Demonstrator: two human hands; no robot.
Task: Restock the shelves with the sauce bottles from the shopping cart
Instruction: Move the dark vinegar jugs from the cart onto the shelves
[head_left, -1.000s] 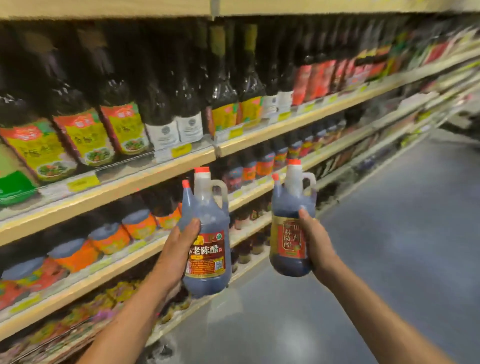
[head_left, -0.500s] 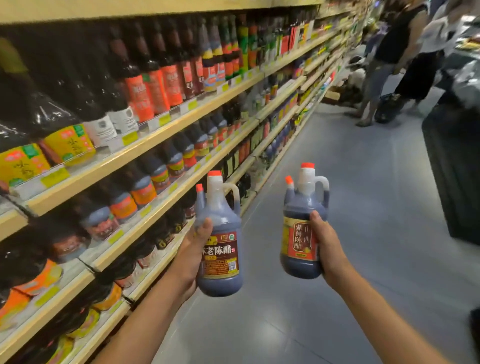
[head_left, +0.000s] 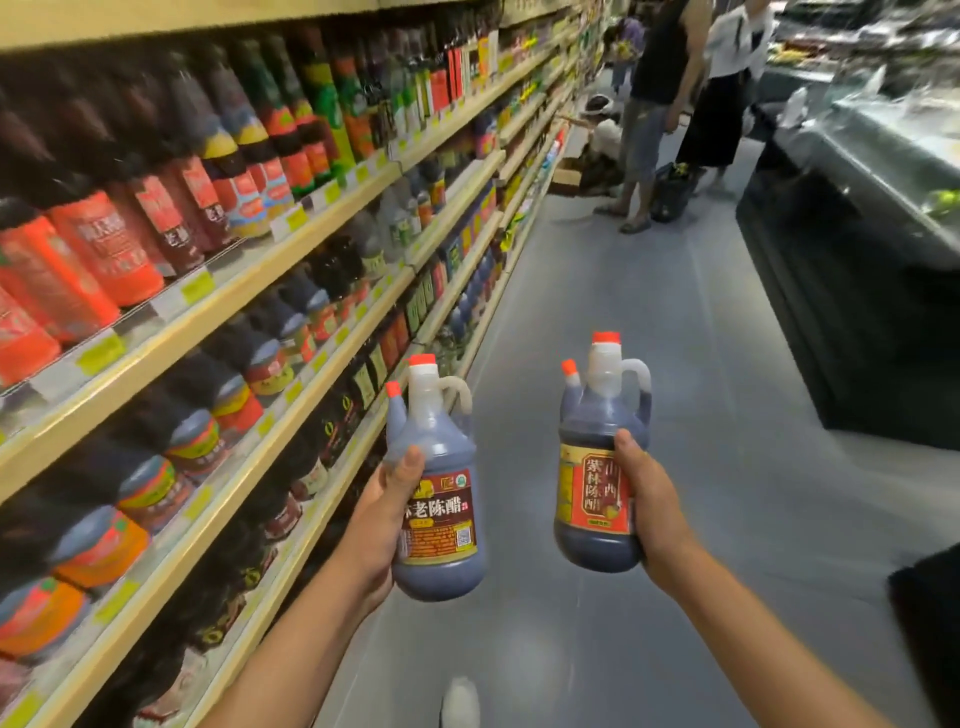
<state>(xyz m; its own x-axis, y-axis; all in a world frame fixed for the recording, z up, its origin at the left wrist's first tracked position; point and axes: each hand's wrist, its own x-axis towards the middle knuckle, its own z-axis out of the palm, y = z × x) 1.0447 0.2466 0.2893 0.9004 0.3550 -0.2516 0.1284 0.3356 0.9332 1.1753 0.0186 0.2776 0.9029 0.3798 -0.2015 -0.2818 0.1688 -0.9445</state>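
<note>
Left hand (head_left: 382, 519), thumb and fingers wrapped round the body of the left bottle (head_left: 441, 488); right hand (head_left: 649, 499) likewise clamped on the right bottle (head_left: 597, 467). Both bottles are held in the air over the aisle floor (head_left: 649, 322), apart from each other, the left one nearer the stocked shelves (head_left: 260, 291). Each is filled with dark liquid to the base of its pale neck. Long axes near vertical, red caps up, labels toward the camera, side spouts to the left, loop handles to the right
</note>
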